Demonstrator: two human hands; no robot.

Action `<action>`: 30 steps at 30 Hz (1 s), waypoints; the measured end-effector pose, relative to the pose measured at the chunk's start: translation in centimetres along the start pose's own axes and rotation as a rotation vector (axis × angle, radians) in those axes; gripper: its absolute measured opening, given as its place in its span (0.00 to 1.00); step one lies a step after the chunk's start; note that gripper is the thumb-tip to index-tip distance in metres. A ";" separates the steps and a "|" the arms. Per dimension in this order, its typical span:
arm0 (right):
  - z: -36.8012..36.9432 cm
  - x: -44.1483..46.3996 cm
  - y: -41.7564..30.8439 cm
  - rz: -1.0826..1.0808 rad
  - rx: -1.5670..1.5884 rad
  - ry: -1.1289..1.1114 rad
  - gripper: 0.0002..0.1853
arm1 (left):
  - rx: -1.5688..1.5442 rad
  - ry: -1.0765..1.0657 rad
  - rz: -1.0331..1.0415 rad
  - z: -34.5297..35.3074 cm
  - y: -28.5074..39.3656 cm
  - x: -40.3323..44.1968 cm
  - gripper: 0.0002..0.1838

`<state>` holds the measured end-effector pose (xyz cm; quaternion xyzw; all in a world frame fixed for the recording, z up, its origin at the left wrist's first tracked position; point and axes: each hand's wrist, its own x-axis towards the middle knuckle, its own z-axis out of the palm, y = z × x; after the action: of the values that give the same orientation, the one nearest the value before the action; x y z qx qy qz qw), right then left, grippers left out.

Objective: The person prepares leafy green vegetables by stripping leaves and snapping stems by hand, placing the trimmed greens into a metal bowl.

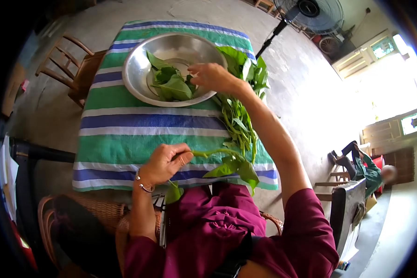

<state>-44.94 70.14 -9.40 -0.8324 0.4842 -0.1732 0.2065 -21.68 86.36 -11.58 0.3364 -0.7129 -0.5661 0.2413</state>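
While the striped tabletop carries the metal basin, a large leafy bundle lies right of the basin, seemingly most of what is left. Over the basin's right side is the right hand, fingers apart; nearer the person than the basin, the left hand clamps a stem with leaves attached. Only a small leaf pile is inside.

Green leaves lie in a metal basin, a leafy bunch beside it, one stem drooping.
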 end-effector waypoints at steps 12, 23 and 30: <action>-4.0 -18.8 -2.3 0.116 0.480 0.050 0.14 | -0.127 0.090 0.047 0.3 -0.7 0.7 0.13; -1.3 -24.8 -2.9 0.103 0.729 0.125 0.25 | -0.192 0.059 -0.080 3.6 0.6 1.1 0.16; -2.0 -27.4 -2.1 0.188 0.972 0.161 0.24 | -0.372 0.042 -0.134 5.2 0.5 0.9 0.17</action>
<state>-57.29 94.77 -8.99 -0.5768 0.4349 -0.4230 0.5471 -26.18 89.12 -12.40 0.3445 -0.5667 -0.6957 0.2760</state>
